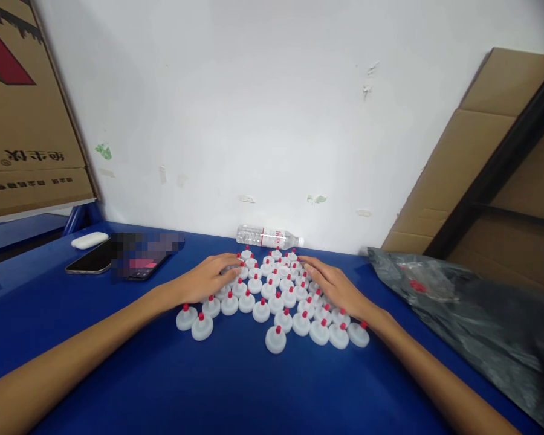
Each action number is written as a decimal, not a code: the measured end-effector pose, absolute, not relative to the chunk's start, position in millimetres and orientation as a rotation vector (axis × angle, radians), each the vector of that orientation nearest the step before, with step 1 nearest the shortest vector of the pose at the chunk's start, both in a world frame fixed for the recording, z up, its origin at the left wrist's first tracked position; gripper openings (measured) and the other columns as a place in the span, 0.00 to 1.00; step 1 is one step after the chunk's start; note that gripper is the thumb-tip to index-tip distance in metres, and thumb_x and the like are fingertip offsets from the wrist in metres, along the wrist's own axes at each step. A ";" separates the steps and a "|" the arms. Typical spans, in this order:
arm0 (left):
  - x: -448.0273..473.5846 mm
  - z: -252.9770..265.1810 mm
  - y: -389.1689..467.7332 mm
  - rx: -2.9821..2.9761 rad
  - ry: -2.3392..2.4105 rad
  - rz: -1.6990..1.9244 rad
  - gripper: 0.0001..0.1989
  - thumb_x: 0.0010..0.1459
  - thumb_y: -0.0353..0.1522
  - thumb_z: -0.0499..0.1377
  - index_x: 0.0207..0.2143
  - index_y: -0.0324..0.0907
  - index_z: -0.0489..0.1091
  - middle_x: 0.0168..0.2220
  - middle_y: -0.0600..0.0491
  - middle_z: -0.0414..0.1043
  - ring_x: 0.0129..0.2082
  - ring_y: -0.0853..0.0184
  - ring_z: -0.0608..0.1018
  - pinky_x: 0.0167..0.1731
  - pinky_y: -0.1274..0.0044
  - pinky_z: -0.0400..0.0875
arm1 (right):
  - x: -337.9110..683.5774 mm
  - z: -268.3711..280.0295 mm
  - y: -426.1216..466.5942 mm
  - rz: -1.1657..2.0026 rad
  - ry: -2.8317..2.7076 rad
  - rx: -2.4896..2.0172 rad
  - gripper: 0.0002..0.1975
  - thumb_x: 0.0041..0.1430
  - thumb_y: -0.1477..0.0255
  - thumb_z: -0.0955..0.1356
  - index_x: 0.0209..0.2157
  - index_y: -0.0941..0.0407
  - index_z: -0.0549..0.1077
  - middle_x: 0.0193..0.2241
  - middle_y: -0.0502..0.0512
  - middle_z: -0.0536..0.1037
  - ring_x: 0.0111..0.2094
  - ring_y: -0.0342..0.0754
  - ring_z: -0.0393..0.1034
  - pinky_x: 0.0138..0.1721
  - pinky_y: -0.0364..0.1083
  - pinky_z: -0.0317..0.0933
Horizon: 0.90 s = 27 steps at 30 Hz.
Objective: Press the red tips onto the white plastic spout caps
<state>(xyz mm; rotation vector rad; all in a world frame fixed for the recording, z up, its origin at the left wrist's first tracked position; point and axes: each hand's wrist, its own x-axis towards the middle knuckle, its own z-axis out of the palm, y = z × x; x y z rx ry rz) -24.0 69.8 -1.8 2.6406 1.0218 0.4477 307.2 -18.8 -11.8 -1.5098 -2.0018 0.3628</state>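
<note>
Several white round bottle caps with small red nozzle tips [275, 341] stand in a loose cluster on the blue tabletop [236, 386]. At the cluster's left side, my left hand [208, 279] rests with fingers stretched over some caps, hiding a few of them. My right hand [335, 285] lies along the opposite side, fingers extended and touching or very near the caps there. Neither hand grips anything. Behind the caps, a clear plastic bottle [254, 236] with a red and white label lies on its side.
On the left lie two phones [90, 257], one partly blurred out, and a white oval case [89, 240]. A dark plastic bag [485, 320] with a small clear packet [428, 281] on it covers the right side. Cardboard boxes [31, 127] flank the white wall [272, 121].
</note>
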 end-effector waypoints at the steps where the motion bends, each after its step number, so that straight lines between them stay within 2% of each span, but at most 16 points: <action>1: -24.0 -1.7 69.7 2.642 1.022 0.448 0.29 0.70 0.52 0.42 0.58 0.47 0.70 0.65 0.51 0.64 0.63 0.54 0.67 0.62 0.63 0.62 | 307.5 -11.9 -18.7 0.364 -2.001 -1.511 0.24 0.71 0.53 0.55 0.62 0.45 0.66 0.61 0.50 0.71 0.61 0.57 0.65 0.62 0.58 0.58; 27: -25.9 -1.6 68.7 2.615 1.041 0.447 0.30 0.70 0.52 0.42 0.63 0.47 0.64 0.65 0.50 0.63 0.63 0.54 0.67 0.62 0.62 0.62 | 306.6 -10.8 -19.8 0.370 -2.004 -1.504 0.25 0.71 0.53 0.55 0.62 0.45 0.66 0.61 0.51 0.71 0.62 0.56 0.65 0.62 0.58 0.57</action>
